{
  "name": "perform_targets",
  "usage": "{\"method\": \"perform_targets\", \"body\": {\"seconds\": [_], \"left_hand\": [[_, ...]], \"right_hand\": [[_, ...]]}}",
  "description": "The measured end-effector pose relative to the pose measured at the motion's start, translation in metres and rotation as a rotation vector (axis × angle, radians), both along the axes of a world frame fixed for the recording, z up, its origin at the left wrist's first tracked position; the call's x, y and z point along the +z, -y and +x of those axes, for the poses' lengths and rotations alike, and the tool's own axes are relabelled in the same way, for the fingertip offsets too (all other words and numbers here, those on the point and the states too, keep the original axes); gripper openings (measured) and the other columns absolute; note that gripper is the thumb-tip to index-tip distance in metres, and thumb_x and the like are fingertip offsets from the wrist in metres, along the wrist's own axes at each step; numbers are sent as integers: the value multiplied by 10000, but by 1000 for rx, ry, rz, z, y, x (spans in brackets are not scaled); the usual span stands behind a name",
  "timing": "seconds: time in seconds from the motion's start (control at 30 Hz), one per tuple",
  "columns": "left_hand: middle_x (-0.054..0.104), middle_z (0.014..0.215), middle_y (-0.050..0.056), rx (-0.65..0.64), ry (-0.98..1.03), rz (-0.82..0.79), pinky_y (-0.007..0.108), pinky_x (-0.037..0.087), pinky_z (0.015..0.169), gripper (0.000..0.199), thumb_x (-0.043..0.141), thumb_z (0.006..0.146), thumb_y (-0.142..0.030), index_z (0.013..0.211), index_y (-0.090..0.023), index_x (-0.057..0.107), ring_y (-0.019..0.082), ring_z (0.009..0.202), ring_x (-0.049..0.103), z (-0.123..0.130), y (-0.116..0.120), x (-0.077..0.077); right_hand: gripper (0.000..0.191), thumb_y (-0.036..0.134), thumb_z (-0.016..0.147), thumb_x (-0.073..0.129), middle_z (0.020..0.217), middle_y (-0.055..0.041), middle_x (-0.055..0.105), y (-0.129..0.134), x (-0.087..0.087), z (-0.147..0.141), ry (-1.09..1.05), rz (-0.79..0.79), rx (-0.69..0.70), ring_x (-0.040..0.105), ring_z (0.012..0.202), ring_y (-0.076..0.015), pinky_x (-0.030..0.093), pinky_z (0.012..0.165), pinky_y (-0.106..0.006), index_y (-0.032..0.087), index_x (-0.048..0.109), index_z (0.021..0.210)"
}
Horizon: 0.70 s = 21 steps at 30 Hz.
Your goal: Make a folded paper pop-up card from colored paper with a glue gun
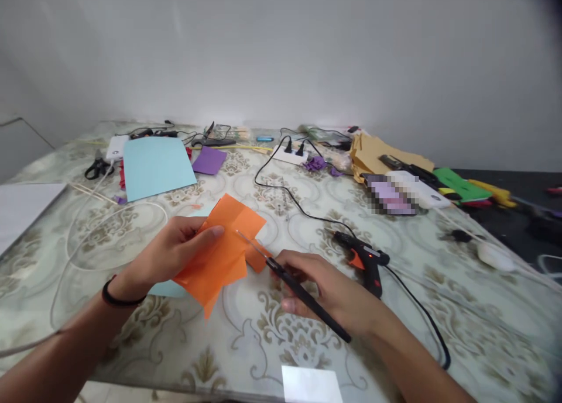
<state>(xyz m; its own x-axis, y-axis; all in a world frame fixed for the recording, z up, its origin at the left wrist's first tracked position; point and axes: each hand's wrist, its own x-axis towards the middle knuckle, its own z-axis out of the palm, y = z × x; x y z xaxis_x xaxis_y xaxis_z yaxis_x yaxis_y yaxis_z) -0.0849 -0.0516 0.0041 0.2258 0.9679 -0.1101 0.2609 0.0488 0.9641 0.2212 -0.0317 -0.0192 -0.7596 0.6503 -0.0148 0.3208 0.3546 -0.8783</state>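
My left hand (178,245) pinches orange paper (219,259) between thumb and fingers, above the table. The paper is folded or layered, with angular edges and a pointed lower corner. My right hand (316,280) grips black-handled scissors (307,300), seen nearly edge-on. Their thin metal tip lies over the right part of the orange paper; I cannot tell whether the blades are apart. A smaller orange flap (257,257) shows beside the blade. Under my left hand lies a light blue sheet (169,289), partly hidden.
A glue gun (366,257) lies right of my right hand, its cord trailing. Behind are a light blue sheet (158,166), a purple square (209,160), a power strip (290,153) and brown paper (386,154). Black scissors (97,168) and a white cable (68,262) lie left.
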Motion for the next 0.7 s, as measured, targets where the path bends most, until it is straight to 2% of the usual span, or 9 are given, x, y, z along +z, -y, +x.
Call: {"method": "perform_targets", "body": {"seconds": [0.17,0.33,0.57,0.7], "left_hand": [[337,582,-63,-45,-8,-101,183,177,398,551,617,1005,-573,648,-190,443,58,483,258,0,3,-6],[334,572,-66,-74,-50,-116,185,179,395,545,618,1004,-575,650,-188,470,58,477,249,1,2,-5],[374,555,-59,-34,-108,-106,199,175,379,507,616,991,-590,685,-194,538,63,442,267,3,2,-4],[417,573,-52,-108,-90,-146,206,199,379,474,583,1011,-596,756,-195,589,72,434,305,3,2,-1]], "right_hand": [[400,584,916,728,824,-8,610,0,1,1,-6,-129,56,534,689,-162,410,605,-282,194,665,979],[396,567,903,744,844,-10,615,1,3,2,-2,-165,86,536,705,-154,431,624,-275,185,673,980],[378,564,894,758,852,-22,643,2,2,-2,25,-163,86,557,702,-158,448,608,-271,199,681,951],[377,565,898,753,823,-28,655,3,3,-3,17,-205,73,570,681,-162,460,576,-269,198,696,957]]}}
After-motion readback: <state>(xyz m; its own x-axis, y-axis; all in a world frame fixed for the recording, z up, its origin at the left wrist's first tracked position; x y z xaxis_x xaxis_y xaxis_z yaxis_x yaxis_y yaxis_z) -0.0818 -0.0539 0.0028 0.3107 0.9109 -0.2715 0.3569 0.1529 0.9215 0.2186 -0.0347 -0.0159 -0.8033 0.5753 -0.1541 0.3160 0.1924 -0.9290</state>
